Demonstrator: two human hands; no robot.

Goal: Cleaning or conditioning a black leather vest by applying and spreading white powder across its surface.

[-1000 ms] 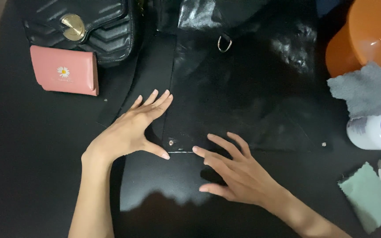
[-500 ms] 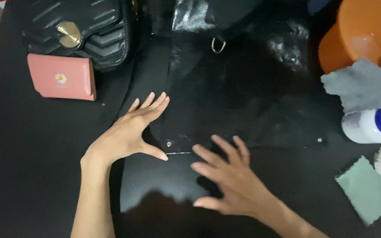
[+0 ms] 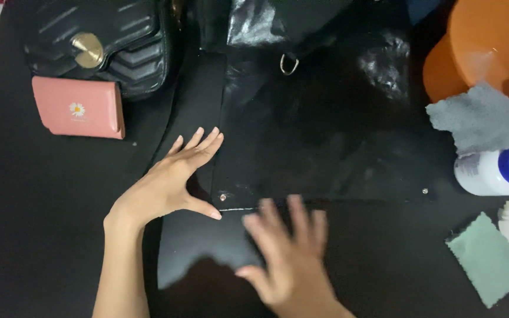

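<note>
A large glossy black bag lies flat in the middle of the dark table, with a metal ring near its top and small studs along its lower edge. My left hand rests flat and open on the bag's left edge, fingers pointing up and right, thumb beside a stud. My right hand is blurred with motion, fingers spread, over the bag's lower flap. Neither hand holds anything.
A quilted black handbag with a gold clasp and a pink wallet lie at upper left. At right are an orange container, a grey cloth, a white bottle with a blue cap and a green cloth.
My right hand has slid down and toward me across the bag's lower flap and is now blurred. My left hand has stayed pressed on the left edge.
</note>
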